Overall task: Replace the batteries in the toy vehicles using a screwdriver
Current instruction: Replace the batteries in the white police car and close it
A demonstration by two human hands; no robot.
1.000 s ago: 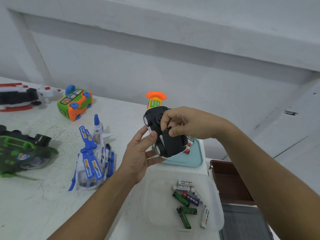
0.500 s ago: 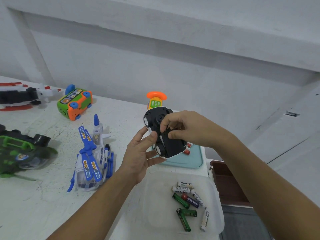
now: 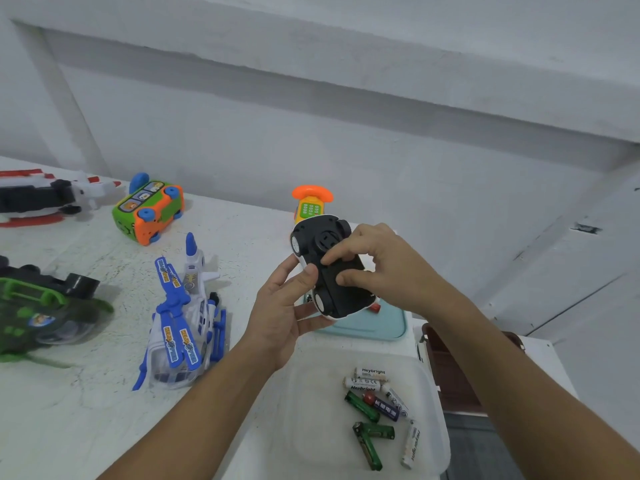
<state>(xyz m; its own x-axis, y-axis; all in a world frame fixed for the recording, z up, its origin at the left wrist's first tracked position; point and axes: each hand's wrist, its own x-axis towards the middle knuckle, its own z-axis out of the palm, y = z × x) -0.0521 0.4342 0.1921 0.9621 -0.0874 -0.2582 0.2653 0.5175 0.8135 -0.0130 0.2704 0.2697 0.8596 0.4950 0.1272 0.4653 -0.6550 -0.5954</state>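
A small toy car (image 3: 325, 258) with a black underside is held upside down above the table. My left hand (image 3: 284, 306) cradles it from below, thumb against its side. My right hand (image 3: 377, 268) reaches over it, index finger and thumb curled onto the black bottom plate near the middle. What the fingertips pinch is hidden. A clear plastic tray (image 3: 433, 445) below holds several loose batteries (image 3: 374, 407), white, green and dark blue. No screwdriver shows in view.
On the white table lie a blue-and-white toy helicopter (image 3: 183, 327), a green-and-black vehicle (image 3: 38, 310), an orange-green bus (image 3: 150, 209), a black-white-red toy (image 3: 41, 199) and an orange toy phone (image 3: 311, 202). A teal lid (image 3: 384, 323) and a brown tray (image 3: 446, 372) sit right.
My right hand slid down the car's underside, its fingers now flatter on the bottom plate. The car tilted slightly; my left hand stayed put.
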